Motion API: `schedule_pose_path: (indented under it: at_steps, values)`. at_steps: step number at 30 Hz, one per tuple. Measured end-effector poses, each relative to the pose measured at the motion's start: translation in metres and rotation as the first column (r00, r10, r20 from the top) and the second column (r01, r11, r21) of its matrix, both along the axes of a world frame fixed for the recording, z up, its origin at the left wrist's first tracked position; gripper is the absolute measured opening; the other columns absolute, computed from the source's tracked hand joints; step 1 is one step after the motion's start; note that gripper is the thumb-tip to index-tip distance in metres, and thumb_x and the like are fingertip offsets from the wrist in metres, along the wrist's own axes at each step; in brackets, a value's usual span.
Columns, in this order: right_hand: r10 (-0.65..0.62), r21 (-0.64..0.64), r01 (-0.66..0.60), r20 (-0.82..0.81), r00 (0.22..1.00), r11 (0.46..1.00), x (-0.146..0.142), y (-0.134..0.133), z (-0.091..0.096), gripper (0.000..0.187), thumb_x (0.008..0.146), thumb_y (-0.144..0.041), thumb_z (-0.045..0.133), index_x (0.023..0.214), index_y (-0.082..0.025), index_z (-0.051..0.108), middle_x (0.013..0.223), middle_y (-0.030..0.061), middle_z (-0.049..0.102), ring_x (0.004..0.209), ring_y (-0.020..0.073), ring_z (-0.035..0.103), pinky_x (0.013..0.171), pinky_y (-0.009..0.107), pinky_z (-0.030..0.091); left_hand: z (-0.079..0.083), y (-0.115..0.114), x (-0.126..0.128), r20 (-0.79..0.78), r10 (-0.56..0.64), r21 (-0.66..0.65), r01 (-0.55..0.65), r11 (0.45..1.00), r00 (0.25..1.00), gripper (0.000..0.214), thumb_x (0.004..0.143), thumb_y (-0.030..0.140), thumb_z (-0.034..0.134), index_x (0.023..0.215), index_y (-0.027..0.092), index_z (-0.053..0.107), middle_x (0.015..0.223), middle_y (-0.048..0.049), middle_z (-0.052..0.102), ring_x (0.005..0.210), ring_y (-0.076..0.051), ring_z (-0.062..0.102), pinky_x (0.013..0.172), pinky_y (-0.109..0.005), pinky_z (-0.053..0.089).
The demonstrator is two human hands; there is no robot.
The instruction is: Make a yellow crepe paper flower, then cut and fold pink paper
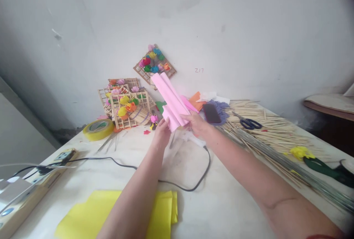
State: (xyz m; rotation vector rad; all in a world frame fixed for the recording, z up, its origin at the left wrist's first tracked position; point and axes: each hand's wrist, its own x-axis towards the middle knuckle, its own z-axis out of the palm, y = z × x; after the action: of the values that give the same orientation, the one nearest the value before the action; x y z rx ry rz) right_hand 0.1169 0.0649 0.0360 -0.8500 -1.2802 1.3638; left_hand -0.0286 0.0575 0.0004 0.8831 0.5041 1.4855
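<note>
A roll of pink crepe paper (173,97), partly unrolled at its lower left, is held up over the middle of the table, tilted to the upper left. My left hand (162,131) pinches the loose lower edge of the paper. On the right side, my right hand (195,122) is closed around the lower end of the roll. Just beneath my hands lies a white hot glue gun (197,140) with a black cord, partly hidden. Yellow crepe paper (85,213) lies under my left forearm.
Stick lattices with paper flowers (127,110) lean at the back left, near yellow tape (99,129). A power strip (52,172) lies left. To the right are a phone (211,113), scissors (250,123), thin sticks (276,136), wires (287,165) and green-handled pliers (323,168).
</note>
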Motion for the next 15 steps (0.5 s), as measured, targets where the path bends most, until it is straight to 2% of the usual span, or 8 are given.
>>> schedule_pose_path:
  at_steps: [5,9,15]
  values:
    - [-0.015,-0.015,0.013,-0.138,0.99,1.0,0.012,-0.004,-0.01,0.039,0.063,-0.025,0.065,0.099,-0.016,0.054,0.075,0.0037,0.063,0.047,0.0113,0.053,0.034,0.022,0.044,0.001,0.0,0.002,-0.01,0.006,0.007,-0.006,1.0,1.0,0.034,0.065,0.023,0.067,0.098,0.015,0.062,0.102,-0.0081,0.065,0.092,-0.02,0.061,0.083,-0.031,0.049]
    - [-0.01,-0.04,0.001,-0.224,0.974,0.999,0.019,0.0,-0.022,0.034,0.063,-0.024,0.065,0.094,-0.016,0.056,0.074,0.0029,0.062,0.051,0.0117,0.054,0.035,0.023,0.045,0.0,0.002,0.001,-0.017,0.041,0.017,-0.041,0.999,0.999,0.034,0.063,0.022,0.068,0.096,0.014,0.062,0.1,-0.0097,0.065,0.093,-0.021,0.061,0.087,-0.033,0.047]
    - [-0.016,-0.033,0.007,-0.28,0.96,0.999,0.02,0.004,-0.037,0.029,0.063,-0.024,0.065,0.089,-0.016,0.057,0.067,-0.0005,0.058,0.05,0.0108,0.052,0.036,0.023,0.044,-0.005,0.008,0.002,-0.048,0.042,0.046,-0.039,0.998,0.998,0.037,0.063,0.021,0.068,0.098,0.016,0.059,0.1,-0.0087,0.065,0.094,-0.021,0.06,0.086,-0.033,0.048]
